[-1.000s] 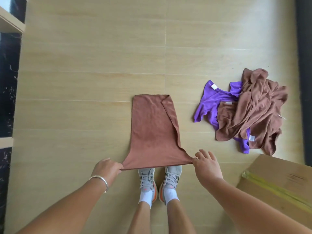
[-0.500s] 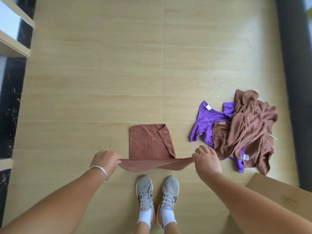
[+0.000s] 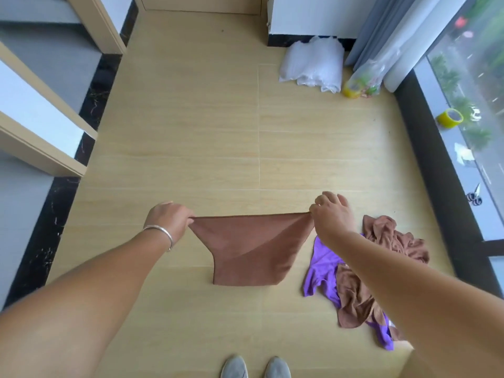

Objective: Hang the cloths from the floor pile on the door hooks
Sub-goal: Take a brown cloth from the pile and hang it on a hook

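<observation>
A brown cloth [image 3: 251, 249] hangs in the air in front of me, stretched by its top edge and folded over diagonally. My left hand [image 3: 169, 219] pinches its left top corner and my right hand [image 3: 331, 214] pinches its right top corner. On the floor to the right lies the pile [image 3: 365, 282] of brown and purple cloths, partly hidden behind my right forearm. No door hooks are visible.
Wooden shelves [image 3: 41, 148] line the left wall. At the far right stand a white plastic bundle [image 3: 313, 64], a curtain [image 3: 387, 36] and a window sill with a yellow tape roll [image 3: 450, 118]. My shoes [image 3: 255, 368] show at the bottom edge.
Both hands have lifted the brown cloth off the floor to chest height. My view has tilted up, so the room's far end now shows and the cardboard box has left the view.
</observation>
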Available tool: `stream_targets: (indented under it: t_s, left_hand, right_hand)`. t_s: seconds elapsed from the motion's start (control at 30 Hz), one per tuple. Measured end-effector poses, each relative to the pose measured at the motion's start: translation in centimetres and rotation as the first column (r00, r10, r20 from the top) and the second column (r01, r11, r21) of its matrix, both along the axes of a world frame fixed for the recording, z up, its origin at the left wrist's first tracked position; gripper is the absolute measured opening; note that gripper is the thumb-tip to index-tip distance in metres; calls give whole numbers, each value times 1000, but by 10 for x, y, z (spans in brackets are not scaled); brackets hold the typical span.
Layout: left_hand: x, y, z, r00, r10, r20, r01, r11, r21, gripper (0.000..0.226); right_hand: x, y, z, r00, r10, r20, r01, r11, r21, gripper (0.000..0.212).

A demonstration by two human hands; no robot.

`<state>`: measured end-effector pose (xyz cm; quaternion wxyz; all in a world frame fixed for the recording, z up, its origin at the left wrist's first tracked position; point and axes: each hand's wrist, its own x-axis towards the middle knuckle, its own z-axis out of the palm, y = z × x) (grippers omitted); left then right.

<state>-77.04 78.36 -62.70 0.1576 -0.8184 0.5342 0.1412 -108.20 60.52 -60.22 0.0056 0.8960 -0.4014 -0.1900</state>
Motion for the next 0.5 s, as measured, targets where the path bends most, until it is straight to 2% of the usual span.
stream_targets:
  t_s: [0.27, 0.5]
  left_hand:
    - [55, -71, 111, 993, 8, 118, 20, 972, -234, 20]
    - [58, -76, 157, 987, -5, 160, 56, 948, -314, 20]
  right_hand:
    - [51, -63, 108, 997, 21, 76, -6, 981, -192, 30]
    - [51, -61, 131, 997, 50, 59, -34, 968, -250, 28]
